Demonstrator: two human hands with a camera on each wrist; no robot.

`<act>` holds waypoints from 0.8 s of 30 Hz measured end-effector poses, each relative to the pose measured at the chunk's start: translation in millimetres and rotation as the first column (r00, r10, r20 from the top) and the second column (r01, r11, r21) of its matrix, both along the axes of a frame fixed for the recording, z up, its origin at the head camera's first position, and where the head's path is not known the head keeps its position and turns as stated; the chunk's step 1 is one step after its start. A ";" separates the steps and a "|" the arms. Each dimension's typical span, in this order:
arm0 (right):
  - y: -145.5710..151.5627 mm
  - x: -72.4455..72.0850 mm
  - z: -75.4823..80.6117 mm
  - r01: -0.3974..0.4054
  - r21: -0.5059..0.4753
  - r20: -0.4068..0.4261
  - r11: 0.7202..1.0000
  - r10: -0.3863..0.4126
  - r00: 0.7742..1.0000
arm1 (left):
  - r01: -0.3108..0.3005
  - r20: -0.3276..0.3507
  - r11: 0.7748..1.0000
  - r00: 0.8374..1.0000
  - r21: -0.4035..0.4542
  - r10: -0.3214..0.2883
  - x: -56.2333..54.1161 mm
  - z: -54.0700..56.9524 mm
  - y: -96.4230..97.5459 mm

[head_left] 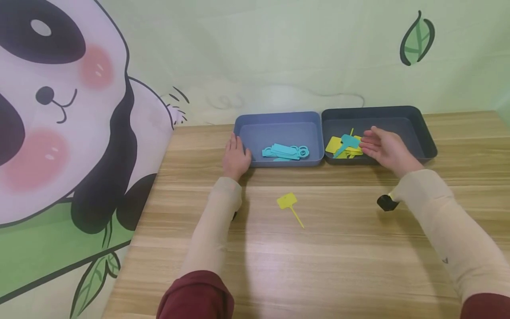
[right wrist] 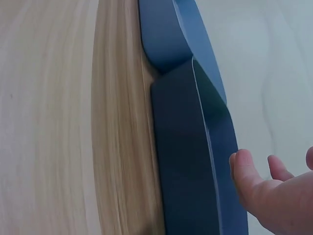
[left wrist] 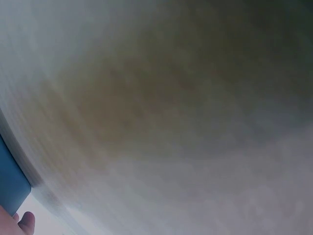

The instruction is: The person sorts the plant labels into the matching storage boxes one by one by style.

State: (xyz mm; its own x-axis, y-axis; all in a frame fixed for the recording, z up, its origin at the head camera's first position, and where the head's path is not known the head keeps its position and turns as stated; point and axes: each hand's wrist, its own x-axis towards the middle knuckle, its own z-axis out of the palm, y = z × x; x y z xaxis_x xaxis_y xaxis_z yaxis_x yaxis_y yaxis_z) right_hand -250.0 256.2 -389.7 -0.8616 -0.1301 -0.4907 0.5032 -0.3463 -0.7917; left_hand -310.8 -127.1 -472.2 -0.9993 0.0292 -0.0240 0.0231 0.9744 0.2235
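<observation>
My left hand (head_left: 236, 156) rests along the left wall of the blue tray (head_left: 287, 119), its fingers fairly straight. Inside that tray lies a pile of light-blue tags (head_left: 284, 152) with ring ends. Above the black tray (head_left: 398, 124), my right hand (head_left: 384, 148) hovers with loosely bent fingers. In the right wrist view its thumb (right wrist: 244, 166) stands apart from the fingers, with nothing seen between them. Just left of the fingertips, a light-blue tag (head_left: 350, 141) is over several yellow tags (head_left: 334, 144); whether the fingertips touch it I cannot tell.
One yellow tag (head_left: 287, 201) with a thin stem lies on the wooden table (head_left: 318, 266), in front of the trays. The trays stand side by side near a cloth backdrop (head_left: 279, 53) with a printed panda. A black device (head_left: 387, 203) sits under the right wrist.
</observation>
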 end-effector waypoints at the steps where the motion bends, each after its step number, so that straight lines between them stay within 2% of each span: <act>1: -2.4 0.3 0.4 -0.016 0.009 -0.005 1.000 0.017 1.000 | 0.000 0.000 1.000 1.000 0.001 0.000 0.0 0.0 0.0; 4: -10.5 2.2 2.1 -0.078 0.076 -0.028 0.994 0.081 0.996 | -0.001 0.001 1.000 1.000 0.003 0.001 0.3 0.3 -0.2; 9: -23.8 7.1 4.0 -0.173 0.187 -0.081 0.967 0.191 0.978 | -0.002 0.004 1.000 1.000 0.013 0.002 0.7 1.4 0.2; 14: -38.3 10.8 4.1 -0.246 0.234 -0.121 0.941 0.279 0.953 | 0.001 0.006 1.000 1.000 0.006 -0.002 0.5 1.9 0.2; 18: -52.7 12.7 4.3 -0.304 0.288 -0.108 0.908 0.346 0.932 | 0.006 0.001 1.000 1.000 0.006 -0.006 0.7 2.1 -0.1; 24: -74.2 16.8 -0.3 -0.379 0.410 -0.083 0.830 0.448 0.890 | 0.006 0.003 1.000 1.000 0.014 -0.006 0.8 2.0 -0.2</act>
